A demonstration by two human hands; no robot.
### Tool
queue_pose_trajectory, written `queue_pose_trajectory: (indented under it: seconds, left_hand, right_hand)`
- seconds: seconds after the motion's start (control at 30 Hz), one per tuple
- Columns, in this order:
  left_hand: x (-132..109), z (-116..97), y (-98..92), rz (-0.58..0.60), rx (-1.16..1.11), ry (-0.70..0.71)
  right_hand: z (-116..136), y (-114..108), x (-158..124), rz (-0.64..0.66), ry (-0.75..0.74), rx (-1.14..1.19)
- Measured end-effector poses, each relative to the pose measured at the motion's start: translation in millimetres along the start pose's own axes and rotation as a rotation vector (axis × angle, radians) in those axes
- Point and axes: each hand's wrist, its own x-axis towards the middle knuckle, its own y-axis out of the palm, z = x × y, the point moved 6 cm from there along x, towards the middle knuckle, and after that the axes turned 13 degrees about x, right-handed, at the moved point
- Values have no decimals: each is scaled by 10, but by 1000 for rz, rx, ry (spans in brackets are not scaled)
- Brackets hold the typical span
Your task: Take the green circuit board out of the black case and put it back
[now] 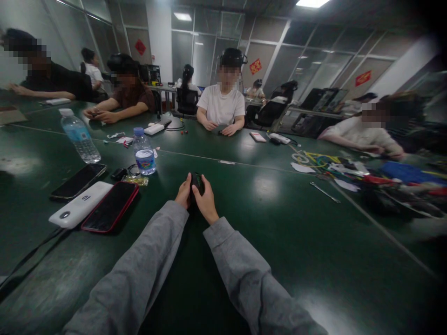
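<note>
Between my two hands is a small black rounded device (197,182), about palm-sized, standing on edge just above or on the green table. Its kind is not clear; a dark inner side with faint greenish detail shows. My left hand (183,193) wraps its left side, thumb along the near edge. From the right, my right hand (206,199) grips it with the thumb laid across its face and the fingers behind. Both forearms are in grey sleeves and reach forward over the table. The fingers' far sides are hidden.
To the left lie a red-edged phone (111,207), a white power bank (82,204) with a cable, a black phone (78,181) and two water bottles (144,158). At right are a wrench (324,192) and a heap of cables (324,163). Several people sit around the table (279,242).
</note>
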Motion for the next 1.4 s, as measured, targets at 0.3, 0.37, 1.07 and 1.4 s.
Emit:
queue_pose_trajectory:
  seconds: [0.3,0.37,1.07,1.4]
  left_hand:
    - [39,-97,143,113,-35,156]
    - [50,-115,162,146,20,224]
    - [8,-233,203,146,415,498]
    - [61,-205,227,198,451,517]
  right_hand:
    - [-343,-152,86,-314,542,811]
    - [-330,-127,56,-313,702,961]
    - [-329,-193,26,-251,780,956]
    - [-310,-180,1,-290,818,986]
